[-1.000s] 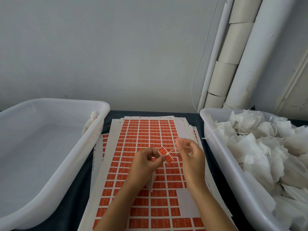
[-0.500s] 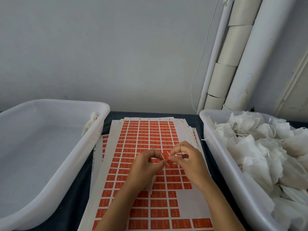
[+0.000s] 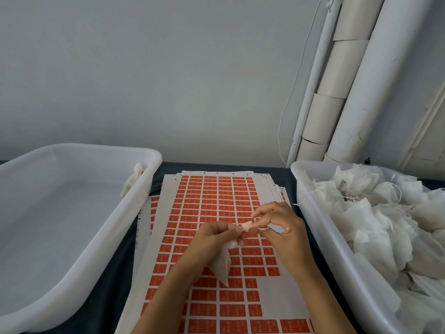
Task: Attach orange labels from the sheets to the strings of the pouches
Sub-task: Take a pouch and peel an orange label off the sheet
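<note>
two hands (image 3: 250, 233) pinch one label (image 3: 247, 225); two tubs (image 3: 313, 213).

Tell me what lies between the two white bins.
In the head view, between the left bin and the right bin lie the stacked label sheets on dark cloth, with both hands working above.

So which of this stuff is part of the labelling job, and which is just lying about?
In the job:
label, pinched between left hand and right hand
pouch hanging from the left hand
label sheets
pouch bin, right
left bin, one pouch at its corner

Lying about:
pipes
cord
</note>
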`<state>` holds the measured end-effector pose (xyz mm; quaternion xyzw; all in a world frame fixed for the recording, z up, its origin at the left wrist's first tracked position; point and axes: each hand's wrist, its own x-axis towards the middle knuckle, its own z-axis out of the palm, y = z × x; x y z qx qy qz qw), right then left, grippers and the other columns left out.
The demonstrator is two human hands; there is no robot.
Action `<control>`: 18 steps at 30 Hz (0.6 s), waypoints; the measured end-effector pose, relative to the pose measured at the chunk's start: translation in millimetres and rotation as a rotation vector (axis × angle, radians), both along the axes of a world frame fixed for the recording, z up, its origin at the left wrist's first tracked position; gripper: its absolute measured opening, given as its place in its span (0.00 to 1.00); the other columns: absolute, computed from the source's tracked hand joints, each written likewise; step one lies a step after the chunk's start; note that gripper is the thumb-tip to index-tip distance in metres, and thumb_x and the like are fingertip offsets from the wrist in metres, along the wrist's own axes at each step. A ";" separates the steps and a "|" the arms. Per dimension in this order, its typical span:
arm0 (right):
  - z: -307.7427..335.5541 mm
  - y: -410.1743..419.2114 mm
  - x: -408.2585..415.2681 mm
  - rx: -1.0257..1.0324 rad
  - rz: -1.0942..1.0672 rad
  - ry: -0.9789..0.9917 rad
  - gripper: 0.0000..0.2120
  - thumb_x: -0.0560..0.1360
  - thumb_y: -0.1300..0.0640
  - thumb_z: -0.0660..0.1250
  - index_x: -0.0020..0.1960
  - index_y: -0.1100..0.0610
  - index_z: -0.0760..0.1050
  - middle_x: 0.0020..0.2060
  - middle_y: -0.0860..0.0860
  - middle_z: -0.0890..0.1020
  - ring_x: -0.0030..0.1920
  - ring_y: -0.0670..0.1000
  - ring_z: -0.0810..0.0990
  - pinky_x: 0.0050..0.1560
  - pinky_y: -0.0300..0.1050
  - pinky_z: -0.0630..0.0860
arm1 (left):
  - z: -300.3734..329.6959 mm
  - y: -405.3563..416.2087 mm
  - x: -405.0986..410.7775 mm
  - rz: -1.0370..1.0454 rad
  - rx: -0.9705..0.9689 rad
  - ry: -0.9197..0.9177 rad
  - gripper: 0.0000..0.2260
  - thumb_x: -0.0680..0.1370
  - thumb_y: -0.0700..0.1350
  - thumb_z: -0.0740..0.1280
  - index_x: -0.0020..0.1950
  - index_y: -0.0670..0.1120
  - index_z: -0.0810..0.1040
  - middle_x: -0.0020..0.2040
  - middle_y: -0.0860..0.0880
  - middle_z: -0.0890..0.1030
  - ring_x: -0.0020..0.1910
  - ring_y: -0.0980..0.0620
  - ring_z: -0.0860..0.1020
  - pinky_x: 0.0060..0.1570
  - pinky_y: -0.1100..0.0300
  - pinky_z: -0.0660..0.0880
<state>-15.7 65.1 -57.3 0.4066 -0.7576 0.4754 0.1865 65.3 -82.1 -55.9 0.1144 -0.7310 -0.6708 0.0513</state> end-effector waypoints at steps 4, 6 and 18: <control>-1.9 0.4 0.2 0.032 -0.002 -0.067 0.13 0.68 0.60 0.74 0.37 0.41 0.77 0.44 0.34 0.77 0.54 0.40 0.75 0.54 0.24 0.69 | -1.8 -3.2 -0.4 0.013 0.031 0.025 0.10 0.74 0.50 0.69 0.34 0.54 0.84 0.37 0.52 0.84 0.37 0.60 0.79 0.42 0.64 0.71; -2.9 -1.8 1.4 0.051 -0.008 -0.136 0.11 0.68 0.54 0.73 0.39 0.37 0.76 0.46 0.33 0.76 0.55 0.38 0.73 0.54 0.24 0.68 | -3.2 -3.9 -1.0 0.037 0.045 0.054 0.08 0.73 0.50 0.70 0.34 0.54 0.84 0.37 0.53 0.84 0.37 0.60 0.81 0.37 0.69 0.73; -9.1 -4.5 1.3 0.074 0.004 -0.163 0.10 0.70 0.54 0.71 0.38 0.40 0.75 0.45 0.33 0.77 0.55 0.37 0.73 0.53 0.21 0.66 | -14.8 -4.4 -9.1 0.146 -0.002 0.131 0.04 0.73 0.45 0.71 0.38 0.48 0.82 0.35 0.54 0.83 0.35 0.61 0.80 0.32 0.76 0.71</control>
